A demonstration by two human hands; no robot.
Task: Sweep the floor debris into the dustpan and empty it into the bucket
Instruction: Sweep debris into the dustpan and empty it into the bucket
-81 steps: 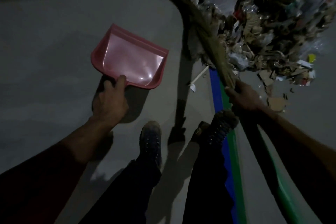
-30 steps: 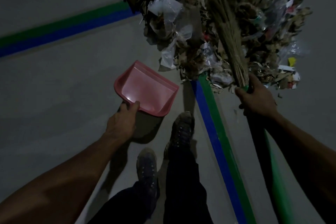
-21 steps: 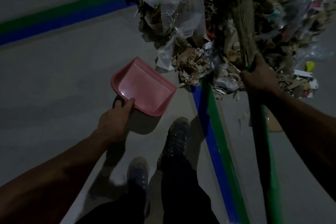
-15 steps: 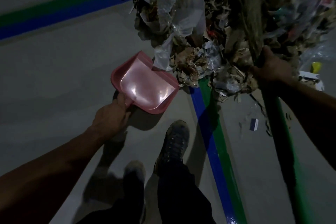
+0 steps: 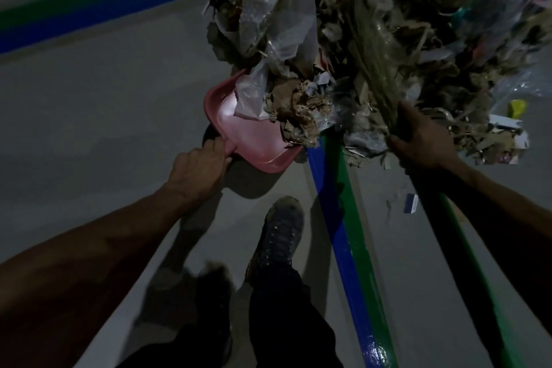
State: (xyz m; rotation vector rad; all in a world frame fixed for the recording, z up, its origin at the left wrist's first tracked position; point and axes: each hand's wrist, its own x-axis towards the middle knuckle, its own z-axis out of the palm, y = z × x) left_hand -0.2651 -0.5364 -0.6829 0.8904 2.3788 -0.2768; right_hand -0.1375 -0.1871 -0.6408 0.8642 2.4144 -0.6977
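A pink dustpan [image 5: 254, 143] lies on the grey floor with its mouth pushed into a big heap of debris [image 5: 403, 39]: paper scraps, cardboard, dry leaves and plastic film. Crumpled paper and film lie over the pan's far half. My left hand [image 5: 198, 170] grips the pan's handle at its near corner. My right hand [image 5: 421, 137] grips a straw broom [image 5: 373, 54] where the bristles meet the stick; the bristles lie on top of the heap. No bucket is in view.
A blue and green floor stripe [image 5: 343, 218] runs from the heap toward me between my arms; another crosses the top left. My shoes [image 5: 277, 233] stand just behind the dustpan. A small card [image 5: 411, 203] lies on the floor to the right.
I have stepped closer to the heap. The dustpan has slid forward from bare floor until debris lies inside it, and the broom has moved over the pile.
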